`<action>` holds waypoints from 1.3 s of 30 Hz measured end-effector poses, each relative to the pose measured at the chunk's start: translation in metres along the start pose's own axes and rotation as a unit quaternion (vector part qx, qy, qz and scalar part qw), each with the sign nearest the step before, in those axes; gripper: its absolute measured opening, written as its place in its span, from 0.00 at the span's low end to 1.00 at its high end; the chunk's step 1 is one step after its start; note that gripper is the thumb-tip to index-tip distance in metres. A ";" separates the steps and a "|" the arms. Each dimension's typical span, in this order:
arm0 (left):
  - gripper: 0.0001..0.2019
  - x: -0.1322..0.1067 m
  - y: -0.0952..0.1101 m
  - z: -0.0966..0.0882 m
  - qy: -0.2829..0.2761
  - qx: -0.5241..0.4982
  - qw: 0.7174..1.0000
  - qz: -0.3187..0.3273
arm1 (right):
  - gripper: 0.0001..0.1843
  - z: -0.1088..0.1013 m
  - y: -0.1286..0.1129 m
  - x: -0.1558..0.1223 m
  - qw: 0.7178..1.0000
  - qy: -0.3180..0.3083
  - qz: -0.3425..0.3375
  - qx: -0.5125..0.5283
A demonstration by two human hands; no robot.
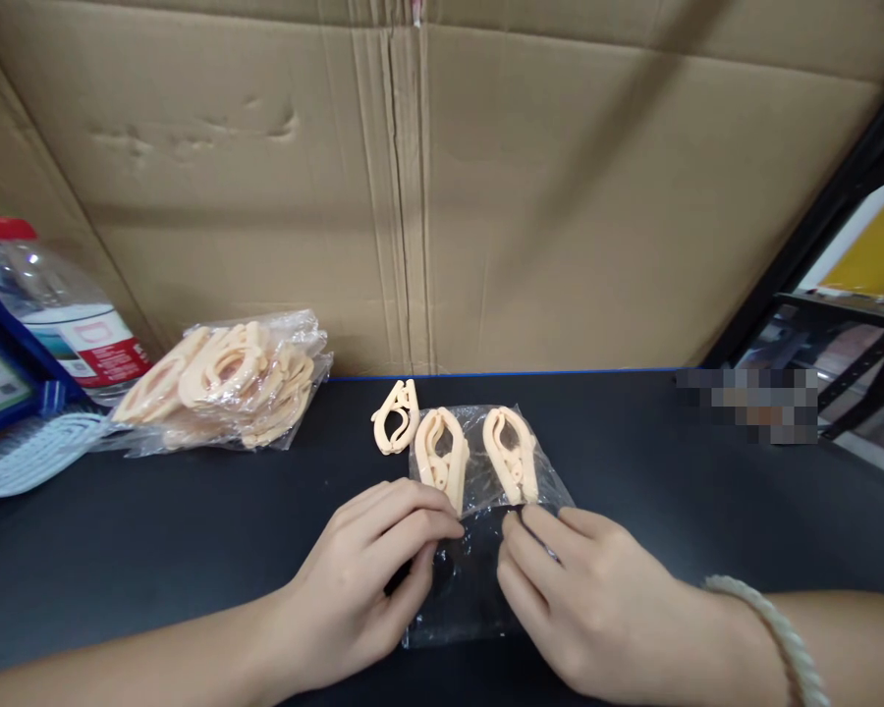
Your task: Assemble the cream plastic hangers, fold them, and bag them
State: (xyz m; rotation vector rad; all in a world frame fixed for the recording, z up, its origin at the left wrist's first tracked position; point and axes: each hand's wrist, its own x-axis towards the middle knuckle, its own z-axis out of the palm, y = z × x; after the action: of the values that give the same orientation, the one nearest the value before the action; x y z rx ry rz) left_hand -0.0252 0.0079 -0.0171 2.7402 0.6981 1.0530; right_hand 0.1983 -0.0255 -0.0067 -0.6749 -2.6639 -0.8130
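On the dark table before me lies a clear plastic bag [478, 476] with two beige folded plastic travel hangers [442, 457] [512, 452] in its upper part, side by side. My left hand [383, 570] has its fingers closed on the bag at the foot of the left hanger. At the foot of the right hanger, my right hand [585, 584] pinches the bag with curled fingers. The bag's lower part spreads between both hands. A loose folded hanger [396, 422] rests just beyond the bag's upper left corner.
Several bagged beige hangers [221, 378] are piled at the back left. Beside them are a pale blue hairbrush [40, 452] and a clear bottle with a red cap [66, 314]. Cardboard [560, 177] stands behind the table; a black metal shelf [847, 309] is at right.
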 end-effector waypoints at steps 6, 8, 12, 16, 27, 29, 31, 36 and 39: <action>0.13 0.000 -0.002 0.000 -0.009 0.003 1.000 0.005 | 0.06 -0.021 0.007 -0.007 0.990 -0.113 0.079 0.027; 0.12 0.000 -0.002 0.000 -0.011 0.002 1.000 0.005 | 0.06 -0.029 0.018 -0.006 0.984 -0.141 0.081 0.073; 0.12 0.001 0.001 -0.002 -0.003 -0.007 1.000 0.012 | 0.07 -0.036 0.051 0.001 0.972 -0.149 0.142 0.117; 0.12 0.002 0.002 -0.003 -0.003 -0.013 1.000 0.018 | 0.12 -0.014 0.089 0.021 0.965 -0.099 0.167 0.174; 0.11 -0.003 0.002 -0.001 0.008 -0.011 1.000 0.028 | 0.30 0.100 0.135 0.120 0.948 -0.048 -0.045 0.311; 0.12 -0.002 0.002 -0.001 0.009 -0.012 1.000 0.027 | 0.31 0.115 0.137 0.130 0.946 -0.056 -0.070 0.312; 0.12 -0.002 0.002 -0.001 0.009 -0.014 1.000 0.025 | 0.32 0.128 0.138 0.136 0.943 -0.076 -0.093 0.312; 0.12 -0.004 0.001 -0.001 0.007 -0.015 1.000 0.018 | 0.28 0.144 0.139 0.144 0.933 -0.104 -0.111 0.327; 0.12 -0.005 0.001 0.000 0.009 -0.015 1.000 0.017 | 0.22 0.140 0.142 0.139 0.933 -0.104 -0.082 0.335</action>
State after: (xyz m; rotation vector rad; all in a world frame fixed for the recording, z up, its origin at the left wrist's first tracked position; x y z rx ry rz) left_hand -0.0280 0.0048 -0.0192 2.7300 0.6349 1.0884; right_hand 0.1343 0.2091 -0.0019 -0.3729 -2.9370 0.1760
